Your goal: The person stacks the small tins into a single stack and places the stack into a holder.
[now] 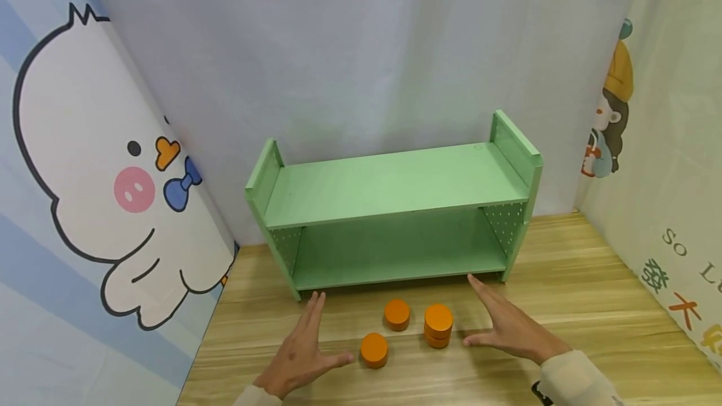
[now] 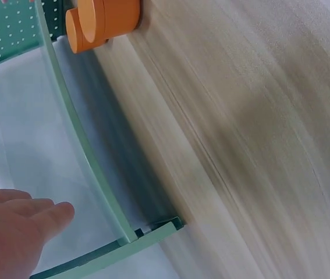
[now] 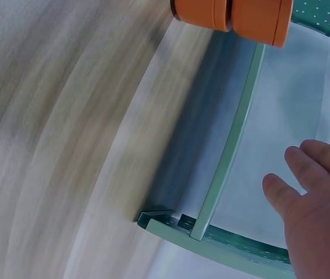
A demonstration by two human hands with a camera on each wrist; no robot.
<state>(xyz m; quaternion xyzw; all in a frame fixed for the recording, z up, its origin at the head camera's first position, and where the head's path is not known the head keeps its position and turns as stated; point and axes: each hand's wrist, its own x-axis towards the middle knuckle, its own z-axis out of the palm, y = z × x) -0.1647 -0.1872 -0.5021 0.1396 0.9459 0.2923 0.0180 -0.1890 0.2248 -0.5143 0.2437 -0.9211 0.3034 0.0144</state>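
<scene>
Several orange round tins sit on the wooden table in front of a green two-tier shelf [image 1: 395, 187]. One tin [image 1: 397, 314] is nearest the shelf, and a second tin [image 1: 374, 350] lies closer to me. On the right, two are stacked, the upper tin [image 1: 438, 318] covering most of the lower tin [image 1: 437, 339]. My left hand [image 1: 301, 353] hovers left of the tins, fingers extended and thumb pointing at the nearer one. To the right of the stack, my right hand [image 1: 510, 324] spreads thumb from fingers. Neither hand holds anything.
The shelf has raised side panels [image 1: 516, 152] and a lower board [image 1: 400, 246]. Behind it hangs a pale cloth [image 1: 366, 67]. Printed curtains stand at the left, with a white cartoon figure [image 1: 84, 143], and at the right [image 1: 671, 143]. Wood-grain table [image 1: 592, 293] surrounds the shelf.
</scene>
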